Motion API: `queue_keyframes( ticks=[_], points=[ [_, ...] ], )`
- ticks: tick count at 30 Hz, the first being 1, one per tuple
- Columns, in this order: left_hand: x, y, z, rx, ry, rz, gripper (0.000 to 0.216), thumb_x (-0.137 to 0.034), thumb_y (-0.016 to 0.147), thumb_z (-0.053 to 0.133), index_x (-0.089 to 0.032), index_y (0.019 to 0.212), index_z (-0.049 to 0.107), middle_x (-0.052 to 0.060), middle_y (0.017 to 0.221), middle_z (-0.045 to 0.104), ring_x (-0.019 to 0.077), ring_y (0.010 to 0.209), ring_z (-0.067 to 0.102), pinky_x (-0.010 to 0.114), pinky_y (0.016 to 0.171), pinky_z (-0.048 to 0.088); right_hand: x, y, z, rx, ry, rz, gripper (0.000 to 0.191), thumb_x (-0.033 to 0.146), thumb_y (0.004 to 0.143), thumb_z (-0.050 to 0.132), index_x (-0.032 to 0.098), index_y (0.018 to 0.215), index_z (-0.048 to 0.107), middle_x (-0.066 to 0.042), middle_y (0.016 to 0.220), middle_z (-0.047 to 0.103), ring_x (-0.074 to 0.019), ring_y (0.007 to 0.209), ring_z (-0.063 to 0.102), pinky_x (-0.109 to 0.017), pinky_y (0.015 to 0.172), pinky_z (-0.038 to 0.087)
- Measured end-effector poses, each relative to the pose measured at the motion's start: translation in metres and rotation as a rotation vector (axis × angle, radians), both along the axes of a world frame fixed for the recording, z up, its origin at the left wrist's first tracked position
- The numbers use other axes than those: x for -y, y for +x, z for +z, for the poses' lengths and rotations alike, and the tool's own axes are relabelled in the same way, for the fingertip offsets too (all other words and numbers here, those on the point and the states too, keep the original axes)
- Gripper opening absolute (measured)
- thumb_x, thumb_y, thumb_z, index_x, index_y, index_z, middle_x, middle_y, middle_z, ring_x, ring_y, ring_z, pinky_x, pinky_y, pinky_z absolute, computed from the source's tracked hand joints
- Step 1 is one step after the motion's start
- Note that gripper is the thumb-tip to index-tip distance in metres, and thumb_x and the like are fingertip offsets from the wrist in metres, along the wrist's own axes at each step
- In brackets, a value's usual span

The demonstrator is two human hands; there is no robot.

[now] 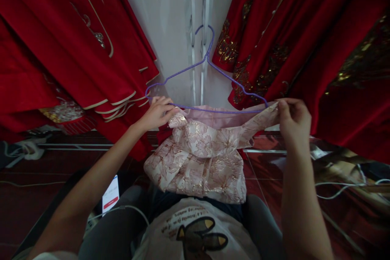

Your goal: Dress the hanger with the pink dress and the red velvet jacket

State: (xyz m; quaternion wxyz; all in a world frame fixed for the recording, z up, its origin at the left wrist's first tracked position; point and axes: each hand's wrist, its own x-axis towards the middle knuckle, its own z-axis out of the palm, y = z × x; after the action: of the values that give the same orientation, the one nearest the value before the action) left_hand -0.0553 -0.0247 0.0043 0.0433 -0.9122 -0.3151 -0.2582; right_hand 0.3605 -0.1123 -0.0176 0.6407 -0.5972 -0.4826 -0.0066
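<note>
A pale pink brocade garment (201,170), stiff and slightly crinkled, is patterned with flowers and glinting metallic threads; its lining, a smoother plain pink, is shown along the open top edge. It is spread between the two hands, its gathered, rounded lower part resting over the lap below them. Into that opening the bottom bar of a thin purple hanger (208,55) is set, its triangular frame and curved hook standing above and between the hands. By the left hand (158,113), with fingers bent and drawn together, the garment's left end is grasped beside the hanger's corner (how the bar sits under those fingers is partly hidden). By the right hand (294,118), the opposite end is pinched between thumb and curled fingers, just outside the hanger's right corner. Beyond the left hand, red cloth (76,48) with pale piping and silvery beadwork is hung in folds; beyond the right, more red fabric (304,48) is decorated with gold sequins. Below the left hand, a lit phone (110,195) is seen beside the thigh.
</note>
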Motion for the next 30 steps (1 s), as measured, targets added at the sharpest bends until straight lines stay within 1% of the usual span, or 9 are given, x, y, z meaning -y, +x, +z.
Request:
queue_keyframes(
  ticks=[4, 6, 9, 15, 18, 21, 25, 27, 30],
  points=[
    [0.002, 0.009, -0.005, 0.005, -0.027, -0.029, 0.039, -0.043, 0.098, 0.042, -0.020, 0.082, 0.070, 0.002, 0.086, 0.060, 0.0169, 0.084, 0.050, 0.037, 0.083, 0.027, -0.016, -0.005, 0.030, 0.294, -0.027, -0.053, 0.017, 0.031, 0.087, 0.057, 0.021, 0.096, 0.067, -0.007, 0.089, 0.071, -0.0184, 0.077, 0.064, -0.030, 0.071, 0.048],
    [0.003, 0.016, -0.010, 0.019, -0.053, -0.037, 0.041, -0.044, 0.098, 0.041, -0.019, 0.081, 0.069, 0.003, 0.087, 0.060, 0.0173, 0.085, 0.050, 0.037, 0.083, 0.028, -0.031, -0.010, 0.045, 0.387, -0.025, -0.016, 0.015, 0.028, 0.087, 0.056, 0.021, 0.094, 0.067, -0.007, 0.090, 0.071, -0.0188, 0.080, 0.064, -0.031, 0.075, 0.048],
    [0.002, 0.028, -0.018, 0.055, -0.099, -0.043, 0.043, -0.045, 0.098, 0.040, -0.019, 0.082, 0.070, 0.003, 0.087, 0.060, 0.0179, 0.086, 0.050, 0.036, 0.083, 0.029, -0.052, -0.023, 0.060, 0.412, -0.050, 0.099, 0.014, 0.030, 0.088, 0.054, 0.022, 0.092, 0.066, -0.006, 0.087, 0.070, -0.0198, 0.078, 0.063, -0.032, 0.073, 0.048],
    [-0.010, 0.048, -0.036, 0.106, -0.106, -0.033, 0.041, -0.044, 0.098, 0.040, -0.021, 0.086, 0.071, 0.003, 0.090, 0.062, 0.0176, 0.089, 0.052, 0.038, 0.086, 0.032, -0.064, -0.036, 0.065, 0.516, -0.120, 0.112, 0.020, 0.038, 0.093, 0.049, 0.023, 0.099, 0.061, -0.006, 0.081, 0.067, -0.0219, 0.072, 0.062, -0.034, 0.071, 0.045],
    [-0.012, 0.049, -0.039, 0.145, -0.032, -0.018, 0.033, -0.043, 0.096, 0.046, -0.023, 0.089, 0.071, 0.003, 0.104, 0.064, 0.0185, 0.099, 0.054, 0.041, 0.095, 0.031, -0.065, -0.030, 0.061, 0.550, -0.149, 0.127, 0.024, 0.042, 0.094, 0.046, 0.023, 0.095, 0.059, -0.005, 0.078, 0.065, -0.0218, 0.069, 0.061, -0.034, 0.070, 0.044],
    [-0.008, 0.038, -0.037, 0.333, 0.078, 0.046, 0.024, -0.043, 0.089, 0.059, -0.023, 0.084, 0.071, 0.004, 0.114, 0.062, 0.0199, 0.110, 0.053, 0.042, 0.102, 0.032, -0.068, -0.026, 0.056, 0.502, -0.134, 0.171, 0.029, 0.048, 0.094, 0.045, 0.023, 0.092, 0.059, -0.004, 0.076, 0.065, -0.0199, 0.067, 0.060, -0.031, 0.065, 0.043],
    [-0.003, 0.004, -0.036, 0.736, 0.154, 0.279, 0.020, -0.042, 0.082, 0.068, -0.022, 0.081, 0.070, 0.003, 0.100, 0.063, 0.0187, 0.099, 0.057, 0.036, 0.094, 0.042, -0.073, -0.025, 0.051, 0.439, -0.110, 0.207, 0.028, 0.048, 0.093, 0.048, 0.023, 0.090, 0.060, -0.002, 0.072, 0.063, -0.0179, 0.066, 0.058, -0.029, 0.061, 0.042],
    [-0.004, -0.014, -0.039, 0.904, 0.062, 0.339, 0.023, -0.042, 0.084, 0.065, -0.020, 0.083, 0.070, 0.003, 0.089, 0.065, 0.0173, 0.089, 0.059, 0.031, 0.087, 0.045, -0.074, -0.026, 0.051, 0.415, -0.101, 0.219, 0.027, 0.047, 0.092, 0.049, 0.023, 0.088, 0.060, -0.001, 0.072, 0.062, -0.0170, 0.065, 0.058, -0.028, 0.061, 0.042],
    [-0.010, -0.035, -0.047, 1.088, -0.166, 0.348, 0.028, -0.045, 0.081, 0.066, -0.017, 0.082, 0.070, 0.002, 0.077, 0.067, 0.0147, 0.072, 0.059, 0.026, 0.072, 0.046, -0.075, -0.027, 0.050, 0.400, -0.104, 0.222, 0.026, 0.046, 0.092, 0.050, 0.023, 0.087, 0.061, -0.001, 0.072, 0.062, -0.0162, 0.064, 0.057, -0.027, 0.061, 0.042]
  ],
)
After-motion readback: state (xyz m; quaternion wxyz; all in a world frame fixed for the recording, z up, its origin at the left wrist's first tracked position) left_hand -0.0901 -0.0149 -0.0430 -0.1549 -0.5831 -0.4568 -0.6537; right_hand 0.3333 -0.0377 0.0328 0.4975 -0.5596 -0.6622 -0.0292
